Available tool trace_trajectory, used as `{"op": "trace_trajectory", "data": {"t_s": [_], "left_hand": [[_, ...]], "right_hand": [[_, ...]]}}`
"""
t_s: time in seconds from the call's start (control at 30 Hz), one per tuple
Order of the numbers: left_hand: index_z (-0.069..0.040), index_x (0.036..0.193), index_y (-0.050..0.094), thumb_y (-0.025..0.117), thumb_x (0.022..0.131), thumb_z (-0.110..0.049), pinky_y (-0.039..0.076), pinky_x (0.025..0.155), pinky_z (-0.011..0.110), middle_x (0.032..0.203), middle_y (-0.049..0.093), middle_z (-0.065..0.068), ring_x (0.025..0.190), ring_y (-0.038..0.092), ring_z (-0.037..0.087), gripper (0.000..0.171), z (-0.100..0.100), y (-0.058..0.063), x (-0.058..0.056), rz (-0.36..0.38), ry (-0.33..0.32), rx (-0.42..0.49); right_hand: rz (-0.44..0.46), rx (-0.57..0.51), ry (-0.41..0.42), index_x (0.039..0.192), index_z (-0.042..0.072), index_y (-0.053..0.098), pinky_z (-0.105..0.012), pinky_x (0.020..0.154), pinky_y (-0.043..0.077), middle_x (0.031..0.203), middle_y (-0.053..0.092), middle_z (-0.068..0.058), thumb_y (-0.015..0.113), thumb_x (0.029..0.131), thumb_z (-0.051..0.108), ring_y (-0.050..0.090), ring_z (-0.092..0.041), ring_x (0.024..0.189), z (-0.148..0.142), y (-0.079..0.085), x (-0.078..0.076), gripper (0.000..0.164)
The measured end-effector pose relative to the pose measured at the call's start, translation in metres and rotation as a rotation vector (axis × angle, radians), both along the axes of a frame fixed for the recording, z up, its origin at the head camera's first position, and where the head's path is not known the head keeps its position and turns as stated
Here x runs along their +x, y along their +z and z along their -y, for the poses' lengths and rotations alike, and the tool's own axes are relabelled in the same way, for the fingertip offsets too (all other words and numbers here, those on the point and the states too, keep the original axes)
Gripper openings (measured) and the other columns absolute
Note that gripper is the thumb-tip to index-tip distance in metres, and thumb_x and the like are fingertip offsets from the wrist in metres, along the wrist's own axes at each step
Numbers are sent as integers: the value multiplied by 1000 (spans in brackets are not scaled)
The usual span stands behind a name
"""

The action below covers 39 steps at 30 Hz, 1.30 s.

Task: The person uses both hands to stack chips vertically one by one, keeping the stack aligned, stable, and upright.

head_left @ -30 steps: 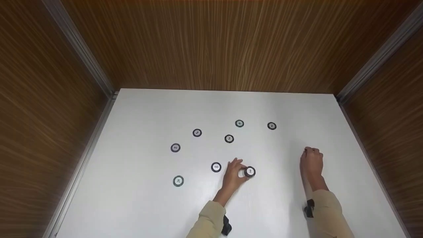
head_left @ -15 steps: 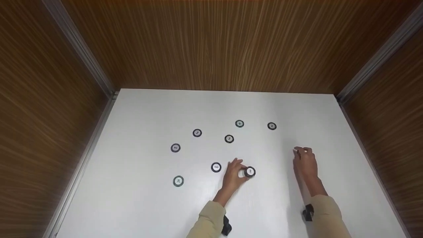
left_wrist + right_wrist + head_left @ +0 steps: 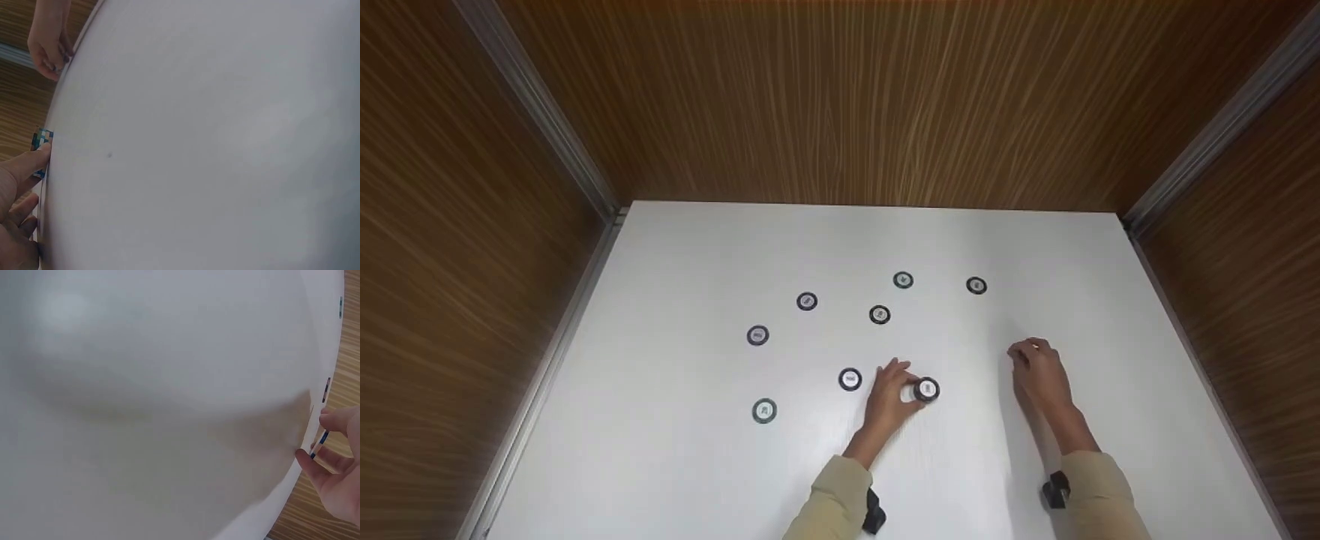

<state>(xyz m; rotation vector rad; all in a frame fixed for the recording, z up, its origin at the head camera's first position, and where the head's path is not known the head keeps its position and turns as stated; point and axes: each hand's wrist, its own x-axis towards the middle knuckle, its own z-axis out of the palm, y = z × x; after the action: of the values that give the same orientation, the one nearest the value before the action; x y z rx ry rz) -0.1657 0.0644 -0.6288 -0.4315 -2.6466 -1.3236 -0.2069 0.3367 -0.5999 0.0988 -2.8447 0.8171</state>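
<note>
Thumb and forefinger of my left hand (image 3: 891,397) grip a short stack of poker chips (image 3: 928,389) from its left side. The stack's patterned edge (image 3: 43,136) shows green, white and dark blocks in the left wrist view. To the right, my right hand (image 3: 1044,379) pinches a single poker chip (image 3: 320,444), seen edge-on with blue and white marks in the right wrist view. In the head view that chip is hidden by the fingers. A black-rimmed chip (image 3: 850,379) lies flat just left of my left hand.
More single chips lie flat on the white table (image 3: 675,465): a green one (image 3: 764,411), purplish ones (image 3: 758,335), another green one (image 3: 903,280) and a dark one (image 3: 976,285) further back. Brown wood-grain panels (image 3: 840,105) wall the table at the back and sides.
My right hand has moved left toward the stack, and its fingers have turned to point left. The left hand and the stack stay in place.
</note>
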Motion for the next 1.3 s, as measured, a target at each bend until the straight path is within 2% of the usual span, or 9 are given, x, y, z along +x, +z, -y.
{"op": "trace_trajectory", "data": {"t_s": [0.13, 0.57, 0.67, 0.7, 0.8, 0.9, 0.93, 1.07, 1.3], "left_hand": [[-6, 95, 63, 81, 64, -9, 18, 110, 40, 122, 53, 11, 125, 38, 29, 35, 0, 2, 1, 29, -4, 10], [-5, 94, 63, 80, 65, -8, 18, 110, 40, 123, 53, 11, 125, 38, 29, 34, 0, 1, 0, 39, -7, 23], [-6, 94, 63, 79, 66, -8, 16, 110, 36, 123, 53, 11, 126, 38, 27, 33, 1, -1, 0, 12, -14, 58], [-8, 95, 63, 80, 66, -11, 14, 111, 34, 123, 53, 8, 127, 37, 25, 33, 1, -7, -1, -22, -19, 64], [-8, 94, 63, 80, 66, -11, 13, 111, 32, 122, 53, 7, 127, 37, 23, 32, 2, -9, -2, -45, -23, 80], [-7, 93, 64, 80, 65, -10, 16, 110, 35, 122, 54, 8, 126, 38, 25, 32, 1, -9, -3, -29, -14, 67], [-6, 93, 64, 80, 64, -6, 18, 110, 38, 121, 54, 11, 125, 39, 28, 32, 1, -2, -2, 6, -8, 62], [-6, 94, 65, 80, 64, -7, 19, 109, 39, 122, 53, 11, 125, 39, 29, 33, -1, 0, -3, 51, 0, 12], [-6, 92, 65, 81, 63, -8, 20, 109, 41, 120, 55, 11, 124, 40, 29, 33, 0, 1, -1, 31, 6, -6]], "right_hand": [[-24, 22, 27, 95, -1, 65, -49, 76, 48, 106, 53, -26, 58, 87, -1, 52, -41, 93, 5, 0, 2, 11], [-7, -28, 99, 94, 1, 68, -46, 80, 49, 108, 54, -24, 64, 83, 0, 51, -40, 99, 20, 4, 4, 11], [-5, -30, 109, 93, 2, 68, -46, 80, 49, 108, 54, -22, 65, 83, 2, 52, -40, 99, 25, 5, 5, 11], [-4, -27, 112, 93, 2, 68, -46, 80, 49, 108, 54, -22, 65, 83, 3, 52, -40, 99, 26, 5, 5, 11], [0, -23, 121, 93, 2, 68, -47, 80, 49, 107, 54, -22, 66, 83, 4, 52, -40, 99, 32, 5, 7, 10], [-11, -9, 135, 92, 2, 68, -48, 80, 49, 107, 54, -22, 66, 83, 4, 52, -40, 99, 37, 5, 8, 10], [-17, -5, 141, 92, 2, 68, -48, 79, 49, 107, 55, -22, 66, 83, 3, 52, -40, 98, 39, 5, 8, 10], [-43, 10, 165, 91, 3, 68, -46, 77, 50, 105, 56, -20, 67, 81, 1, 54, -38, 96, 46, 5, 10, 10], [-96, 25, 251, 89, 4, 68, -45, 77, 51, 101, 58, -18, 69, 77, -4, 57, -37, 92, 58, 7, 15, 14]]}}
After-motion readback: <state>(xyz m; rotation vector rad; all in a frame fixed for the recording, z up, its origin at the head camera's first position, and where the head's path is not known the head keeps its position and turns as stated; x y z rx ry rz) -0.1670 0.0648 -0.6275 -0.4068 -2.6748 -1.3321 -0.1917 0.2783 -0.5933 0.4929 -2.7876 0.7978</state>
